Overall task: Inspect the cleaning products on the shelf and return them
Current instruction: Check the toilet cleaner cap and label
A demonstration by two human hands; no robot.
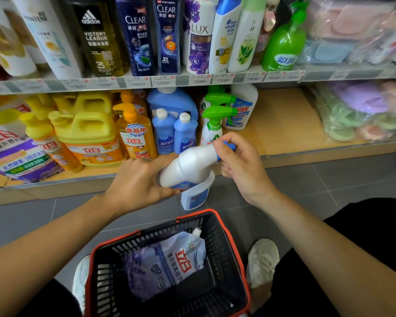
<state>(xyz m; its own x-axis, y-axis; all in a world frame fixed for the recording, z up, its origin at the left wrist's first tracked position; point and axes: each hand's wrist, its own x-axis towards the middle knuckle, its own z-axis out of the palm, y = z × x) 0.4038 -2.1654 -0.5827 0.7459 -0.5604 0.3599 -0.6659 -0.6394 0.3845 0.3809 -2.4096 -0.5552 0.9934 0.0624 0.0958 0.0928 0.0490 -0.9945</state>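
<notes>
The white bottle (188, 164) was off the shelf, held in the air in front of the lower shelf (284, 124) and above the basket. It lay tilted, with its blue cap (230, 146) pointing to about 2 o'clock. The left hand (135, 179) gripped the wide end at the bottle's 8 o'clock, fingers wrapped round it. The right hand (240, 163) was curled round the cap end, thumb and fingers closed on it. Just under the bottle, at its 5 o'clock, a white piece with a blue label (194, 195) showed; whether it was part of the same bottle or a second one could not be told.

At 12 o'clock from the bottle, on the lower shelf, stood two small blue bottles (184, 133) and, just to their right, green-triggered spray bottles (213, 124). A white bottle with a blue-and-red label (240, 106) stood behind the sprays. At 10 o'clock sat orange pump bottles (135, 138) and a yellow jug (89, 133).

At 6 o'clock, on the grey tiled floor (329, 179), stood a black basket with a red rim (229, 236), and a white and purple refill pouch (169, 264) lay inside it. A pale shoe (263, 259) stood just beside the basket at 3 o'clock. Shampoo bottles (199, 42) lined the upper shelf.
</notes>
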